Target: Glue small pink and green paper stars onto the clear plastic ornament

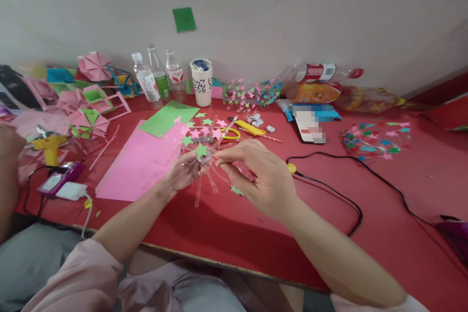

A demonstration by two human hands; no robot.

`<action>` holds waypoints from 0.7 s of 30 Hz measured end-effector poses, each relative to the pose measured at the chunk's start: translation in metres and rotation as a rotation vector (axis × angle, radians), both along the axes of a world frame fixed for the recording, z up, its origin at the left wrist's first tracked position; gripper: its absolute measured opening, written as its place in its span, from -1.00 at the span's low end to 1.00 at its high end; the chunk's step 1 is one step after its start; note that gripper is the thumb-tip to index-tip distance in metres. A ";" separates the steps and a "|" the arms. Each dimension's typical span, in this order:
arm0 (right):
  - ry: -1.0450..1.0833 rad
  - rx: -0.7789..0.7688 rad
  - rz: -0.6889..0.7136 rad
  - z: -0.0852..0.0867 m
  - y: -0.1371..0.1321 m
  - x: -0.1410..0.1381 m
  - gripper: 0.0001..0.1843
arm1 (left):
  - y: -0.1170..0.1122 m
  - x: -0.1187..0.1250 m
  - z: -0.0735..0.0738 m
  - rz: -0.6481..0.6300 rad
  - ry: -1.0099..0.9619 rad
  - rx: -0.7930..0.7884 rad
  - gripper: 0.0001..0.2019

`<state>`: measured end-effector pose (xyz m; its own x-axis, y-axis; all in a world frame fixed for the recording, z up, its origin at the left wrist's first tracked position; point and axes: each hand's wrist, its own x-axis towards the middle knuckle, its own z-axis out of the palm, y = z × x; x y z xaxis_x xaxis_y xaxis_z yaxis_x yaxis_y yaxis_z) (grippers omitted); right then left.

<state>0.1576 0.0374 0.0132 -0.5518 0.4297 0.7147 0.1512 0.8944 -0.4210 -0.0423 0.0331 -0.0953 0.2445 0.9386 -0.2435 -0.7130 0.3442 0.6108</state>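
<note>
Right above the red table [234,234], the left hand's [185,171] grip grasps a clear plastic ornament [201,150] covered with pink and green stars, its strips fanning out. The right hand's [266,180] thumb and fingertips meet just beside it; whether they pinch part of it, I cannot tell. Leftward lies pink paper [126,175], partly under a green sheet [168,119]; a white cup [202,88] stands beyond.

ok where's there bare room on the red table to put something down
The red table shows bare at right front, between the right forearm, the black cable and the purple item at far right. Another patch lies between that forearm and the left one, near the front edge. Folded paper shapes crowd the left; bottles line the back.
</note>
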 end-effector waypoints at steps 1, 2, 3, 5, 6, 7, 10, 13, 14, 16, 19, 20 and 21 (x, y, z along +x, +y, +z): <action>-0.001 0.001 0.002 0.000 0.000 0.000 -0.84 | 0.000 0.000 0.000 0.005 -0.001 0.002 -0.81; 0.000 0.008 0.007 -0.001 0.000 0.000 -0.84 | 0.000 0.001 0.000 0.009 -0.002 0.004 -0.82; 0.002 0.014 0.014 -0.001 0.000 0.001 -0.84 | 0.000 0.001 0.000 0.014 -0.002 0.006 -0.83; 0.008 0.021 0.019 -0.001 0.000 0.000 -0.85 | -0.001 0.001 0.001 0.023 -0.004 0.010 -0.84; 0.010 0.020 0.018 -0.001 0.000 0.000 -0.86 | -0.001 0.001 0.001 0.029 -0.005 0.012 -0.85; 0.011 0.019 0.017 -0.001 0.000 0.000 -0.86 | -0.001 0.001 0.001 0.035 -0.007 0.014 -0.85; 0.013 0.025 0.030 0.000 0.000 0.000 -0.87 | -0.001 0.001 0.001 0.047 -0.011 0.017 -0.87; 0.009 0.022 0.056 0.001 0.000 0.001 -0.88 | -0.001 0.000 0.001 0.048 -0.013 0.009 -0.87; 0.010 0.025 0.066 0.000 0.001 0.002 -0.88 | -0.001 0.000 0.000 0.047 -0.012 0.003 -0.87; 0.023 0.039 0.088 -0.001 0.001 0.002 -0.88 | -0.001 0.000 0.000 0.041 -0.008 -0.008 -0.87; 0.021 0.040 0.088 -0.002 0.001 0.001 -0.89 | -0.001 0.000 -0.001 0.027 -0.005 -0.014 -0.86; 0.010 0.028 0.074 -0.002 0.001 0.000 -0.89 | -0.001 0.000 0.000 0.022 -0.004 -0.014 -0.86; -0.002 0.013 0.055 -0.002 0.000 0.000 -0.89 | -0.001 0.000 0.000 0.018 -0.003 -0.012 -0.86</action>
